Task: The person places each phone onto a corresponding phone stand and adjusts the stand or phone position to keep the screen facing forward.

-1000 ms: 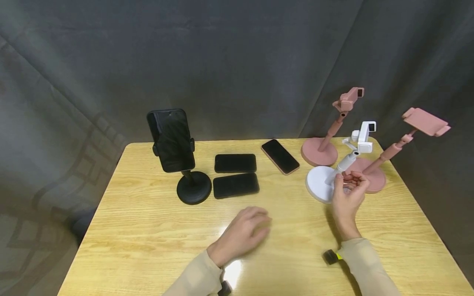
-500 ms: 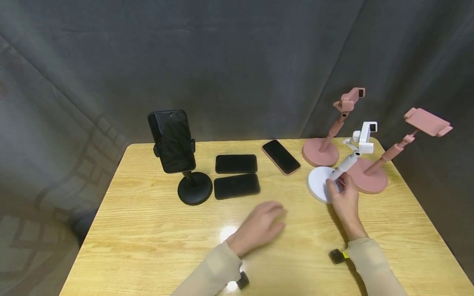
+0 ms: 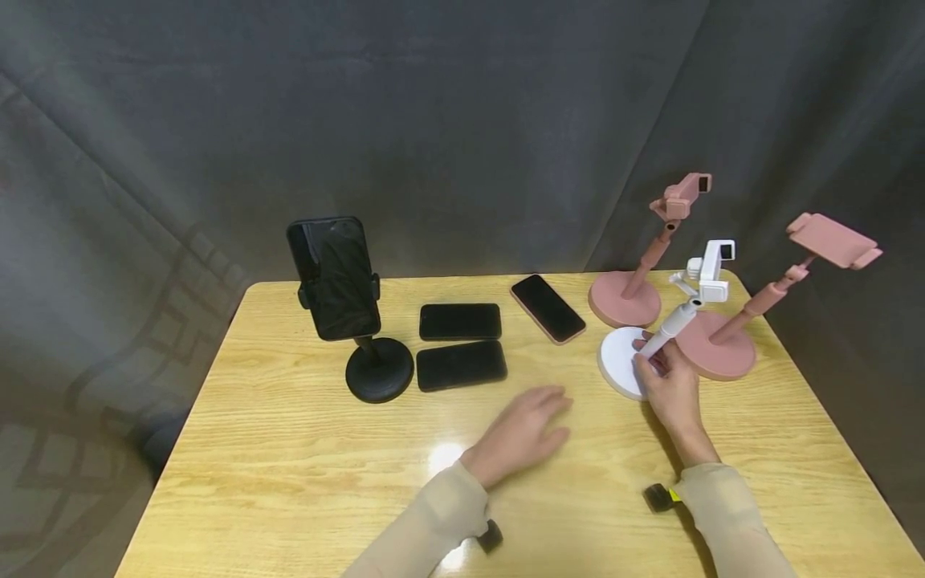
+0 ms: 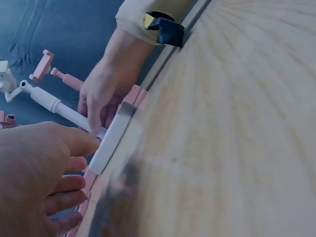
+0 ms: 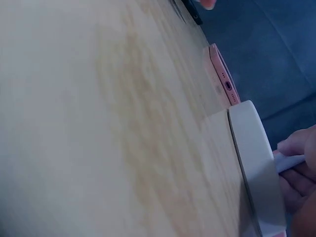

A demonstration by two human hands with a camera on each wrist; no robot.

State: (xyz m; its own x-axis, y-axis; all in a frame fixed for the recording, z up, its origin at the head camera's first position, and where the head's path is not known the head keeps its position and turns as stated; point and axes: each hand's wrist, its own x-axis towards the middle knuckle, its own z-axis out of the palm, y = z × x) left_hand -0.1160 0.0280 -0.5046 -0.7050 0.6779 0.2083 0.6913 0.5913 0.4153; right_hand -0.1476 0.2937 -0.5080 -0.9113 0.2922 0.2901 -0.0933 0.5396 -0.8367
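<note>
My right hand [image 3: 674, 395] grips the bottom of the pole of a white phone stand [image 3: 676, 320], just above its round base. In the right wrist view the thumb and fingers close round the pole, behind the edge of the white base [image 5: 256, 168]. The stand is upright on the table, its clamp holding no phone. My left hand [image 3: 522, 435] is over the table to the left of the stand, fingers loosely spread and holding nothing. From the left wrist, that hand [image 4: 44, 168] appears close to the white base.
Two pink phone stands [image 3: 623, 299] stand behind and right of the white one. A black stand [image 3: 379, 371] at left carries a black phone [image 3: 335, 277]. Two black phones [image 3: 460, 321] and a pink-edged phone [image 3: 548, 308] lie flat on the wooden table [image 3: 303, 474].
My right hand has moved from beside the white stand onto its pole and taken hold of it. My left hand has moved right, toward that stand.
</note>
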